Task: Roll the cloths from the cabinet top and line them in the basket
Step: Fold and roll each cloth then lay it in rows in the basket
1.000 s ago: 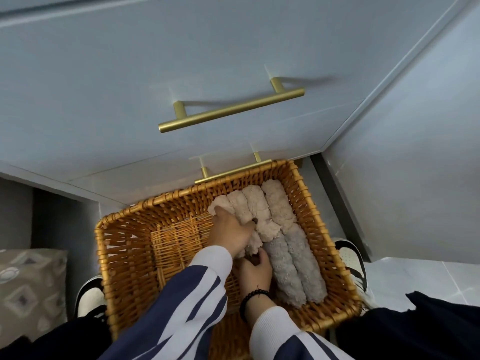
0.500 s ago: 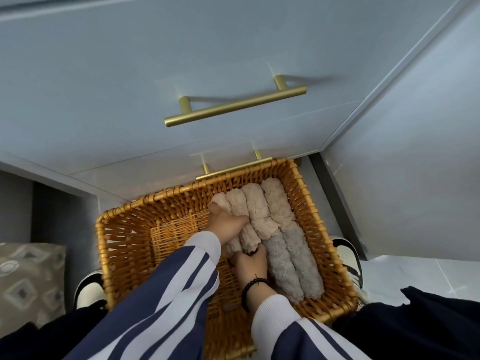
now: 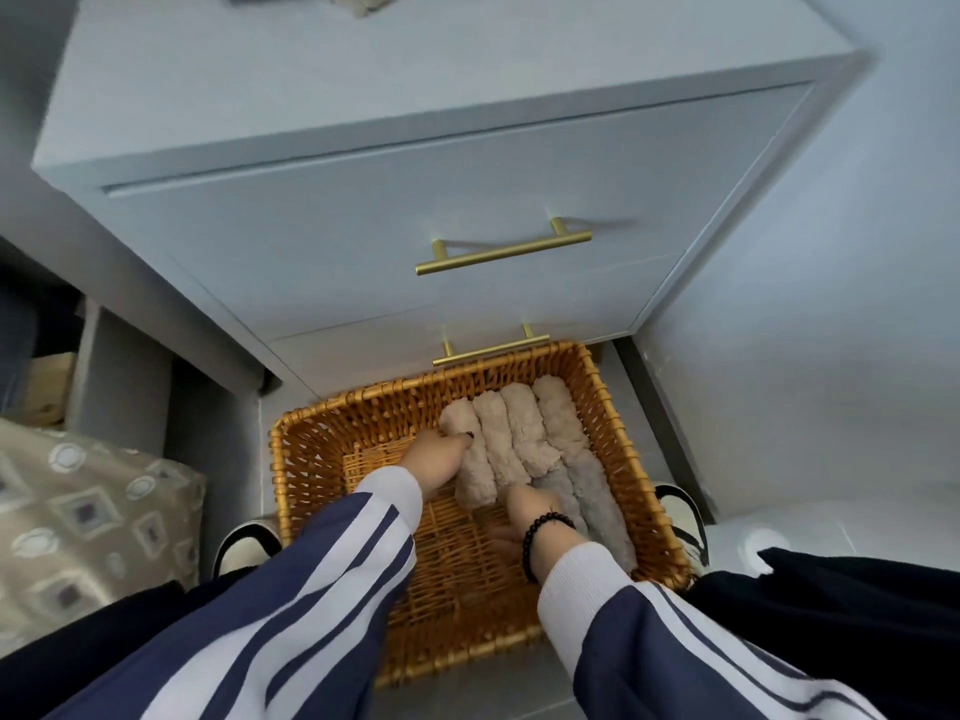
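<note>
Left hand (image 3: 434, 457) gripping the leftmost rolled cloth (image 3: 470, 459) in the basket (image 3: 311, 433); right hand (image 3: 530, 511) at that roll's near end, grip hidden.

Pale-blue cabinet (image 3: 467, 210), brass handles (image 3: 503, 249), tiled floor (image 3: 831, 527)

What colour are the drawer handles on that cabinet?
Brushed gold, seen in the head view: the upper handle shows it best.
</note>
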